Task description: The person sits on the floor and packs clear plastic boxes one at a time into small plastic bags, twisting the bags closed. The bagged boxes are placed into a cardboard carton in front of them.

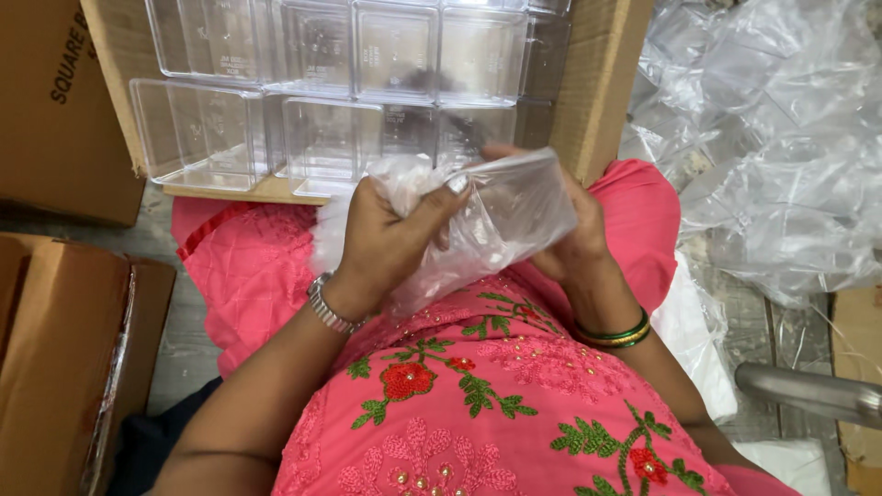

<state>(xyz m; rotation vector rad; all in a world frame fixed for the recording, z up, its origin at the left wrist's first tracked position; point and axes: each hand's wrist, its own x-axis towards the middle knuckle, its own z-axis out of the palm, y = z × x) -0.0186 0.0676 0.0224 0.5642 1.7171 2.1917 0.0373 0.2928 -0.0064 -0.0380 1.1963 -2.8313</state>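
A clear plastic bag [501, 216] with a clear plastic container inside it rests over my lap, held between both hands. My left hand [386, 239] grips the bunched bag at its left end, thumb on top. My right hand [574, 234] is behind the bag's right side, fingers wrapped around it. A metal watch band is on my left wrist and green and gold bangles on my right. Just beyond my hands sits an open cardboard box [597, 83] packed with several clear rectangular plastic containers [322, 138].
Closed cardboard boxes stand at the far left [50, 110] and near left [64, 367]. A heap of crumpled clear plastic bags [772, 156] lies at the right. A metal tube [808, 390] crosses the lower right corner.
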